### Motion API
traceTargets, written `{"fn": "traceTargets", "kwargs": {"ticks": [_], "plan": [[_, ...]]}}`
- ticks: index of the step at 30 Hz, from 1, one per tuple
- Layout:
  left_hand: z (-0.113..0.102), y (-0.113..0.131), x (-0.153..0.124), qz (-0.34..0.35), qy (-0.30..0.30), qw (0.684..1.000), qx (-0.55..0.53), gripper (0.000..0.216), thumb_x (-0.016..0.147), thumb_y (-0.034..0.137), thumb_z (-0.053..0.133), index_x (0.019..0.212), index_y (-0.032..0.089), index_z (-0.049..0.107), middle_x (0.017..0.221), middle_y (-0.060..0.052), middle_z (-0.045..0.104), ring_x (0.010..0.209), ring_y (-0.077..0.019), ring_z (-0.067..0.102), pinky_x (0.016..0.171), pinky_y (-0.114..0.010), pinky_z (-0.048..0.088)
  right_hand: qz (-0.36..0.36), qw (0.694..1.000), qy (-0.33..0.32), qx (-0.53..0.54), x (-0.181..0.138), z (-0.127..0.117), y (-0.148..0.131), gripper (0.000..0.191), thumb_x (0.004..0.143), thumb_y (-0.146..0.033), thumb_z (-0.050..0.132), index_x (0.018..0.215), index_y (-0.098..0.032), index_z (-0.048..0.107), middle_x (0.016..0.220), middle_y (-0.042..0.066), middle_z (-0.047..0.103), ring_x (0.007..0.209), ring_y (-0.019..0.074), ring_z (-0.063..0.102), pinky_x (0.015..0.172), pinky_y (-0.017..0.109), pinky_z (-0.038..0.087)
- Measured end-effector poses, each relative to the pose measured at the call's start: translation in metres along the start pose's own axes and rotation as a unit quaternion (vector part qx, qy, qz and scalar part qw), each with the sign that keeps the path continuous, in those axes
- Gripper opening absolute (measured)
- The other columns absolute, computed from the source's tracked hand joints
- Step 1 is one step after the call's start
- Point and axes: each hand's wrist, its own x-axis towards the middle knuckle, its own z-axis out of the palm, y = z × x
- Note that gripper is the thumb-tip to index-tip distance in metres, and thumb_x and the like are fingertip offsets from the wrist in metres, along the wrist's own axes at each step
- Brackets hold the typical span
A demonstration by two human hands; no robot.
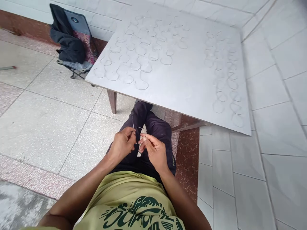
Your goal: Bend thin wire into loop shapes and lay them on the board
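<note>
A thin silvery wire [133, 122] is held between my hands above my lap. One end stands up straight from my left hand [122, 142], whose fingers are closed round it. The rest curves across to my right hand [153, 150], where thumb and fingertips pinch it. The wire's lower part is partly hidden by my fingers. Beyond my knees, many curled wire pieces [142, 83] lie in rows on a white-topped table [182, 83], and a second group of them [219, 95] lies near its right side.
A folding chair [82, 27] with dark cloth [73, 49] on it stands left of the table. The table's front edge and wooden leg [112, 101] are just beyond my knees. A tiled wall [275, 127] rises at the right.
</note>
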Motion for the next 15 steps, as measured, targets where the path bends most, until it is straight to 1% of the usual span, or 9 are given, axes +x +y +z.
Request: {"fn": "traceTargets", "kwargs": {"ticks": [3,5,7,10,12,15], "plan": [[0.000,-0.001,-0.004,0.006,-0.010,0.999,0.036,0.019,0.100,0.027,0.049,0.108,0.020,0.064,0.059,0.004,0.064,0.043,-0.0121,0.059,0.045,-0.022,0.043,0.005,1.000,-0.006,-0.007,0.001,-0.004,0.001,0.030,0.099,-0.043,0.063,0.113,-0.019,0.075,0.084,0.004,0.075,0.060,0.0140,0.067,0.059,0.029,0.059],[0.000,-0.003,-0.007,0.009,-0.016,0.998,0.059,0.018,0.099,0.023,0.047,0.106,0.020,0.063,0.062,0.003,0.065,0.045,-0.0124,0.061,0.046,-0.023,0.045,0.017,0.999,-0.024,-0.017,0.005,-0.007,0.002,0.031,0.099,-0.043,0.063,0.111,-0.018,0.076,0.081,0.003,0.074,0.058,0.0134,0.066,0.057,0.028,0.058],[0.001,-0.006,-0.010,0.011,-0.010,0.998,0.061,0.017,0.099,0.023,0.046,0.105,0.020,0.061,0.065,0.002,0.066,0.046,-0.0129,0.062,0.047,-0.024,0.046,0.036,0.997,-0.053,-0.033,0.010,-0.010,0.004,0.032,0.098,-0.045,0.063,0.108,-0.017,0.076,0.078,0.003,0.073,0.055,0.0134,0.065,0.054,0.027,0.057],[0.001,-0.009,-0.012,0.009,0.000,0.999,0.042,0.018,0.100,0.025,0.046,0.106,0.021,0.062,0.069,0.002,0.068,0.049,-0.0139,0.064,0.050,-0.025,0.049,0.052,0.989,-0.098,-0.093,0.018,-0.013,0.007,0.034,0.098,-0.045,0.061,0.110,-0.017,0.075,0.069,0.001,0.070,0.051,0.0137,0.064,0.051,0.026,0.055],[-0.001,-0.009,-0.012,0.013,-0.001,0.999,0.046,0.018,0.100,0.026,0.047,0.103,0.021,0.064,0.073,0.001,0.070,0.053,-0.0144,0.066,0.053,-0.026,0.050,0.034,0.983,-0.109,-0.141,0.022,-0.014,0.006,0.033,0.101,-0.044,0.057,0.111,-0.018,0.075,0.072,0.002,0.072,0.055,0.0144,0.067,0.054,0.025,0.055],[-0.004,-0.007,-0.011,0.045,0.005,0.995,0.085,0.020,0.101,0.028,0.048,0.098,0.020,0.067,0.078,-0.001,0.072,0.058,-0.0142,0.067,0.058,-0.026,0.050,-0.022,0.980,-0.098,-0.172,0.027,-0.015,0.002,0.036,0.104,-0.047,0.051,0.107,-0.021,0.075,0.087,0.005,0.076,0.067,0.0155,0.070,0.062,0.026,0.057]]}}
